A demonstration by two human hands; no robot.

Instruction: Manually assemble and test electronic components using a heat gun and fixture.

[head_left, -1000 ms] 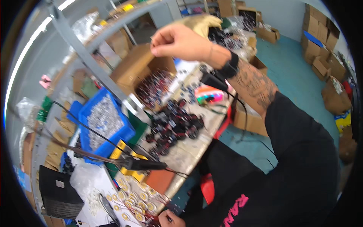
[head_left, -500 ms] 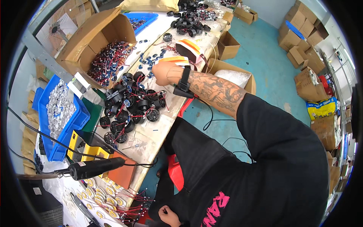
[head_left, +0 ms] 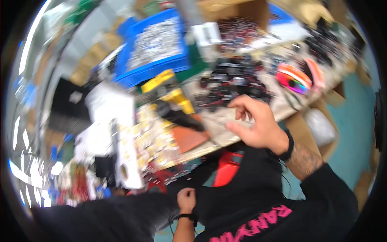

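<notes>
The picture is blurred by motion. My right hand [head_left: 256,123] hovers over the front edge of the workbench [head_left: 225,135] with its fingers spread and nothing in them; a black band sits on the wrist. Just beyond it lies a heap of small black parts [head_left: 234,80]. My left hand [head_left: 186,200] is down at my lap, closed into a fist against my black shirt [head_left: 250,201]; whether it grips the cloth I cannot tell.
A blue bin of silvery parts [head_left: 157,44] stands at the back, an open cardboard box [head_left: 238,20] beside it. Yellow holders [head_left: 171,86], a black tool [head_left: 177,115], an orange mat [head_left: 189,137] and a bright orange-pink object [head_left: 296,78] lie on the bench. A carton with a white bag [head_left: 318,125] sits below.
The view has swung left along the bench. My right hand has drawn back from the black parts to the bench's front edge, fingers apart. My left hand stays at my lap.
</notes>
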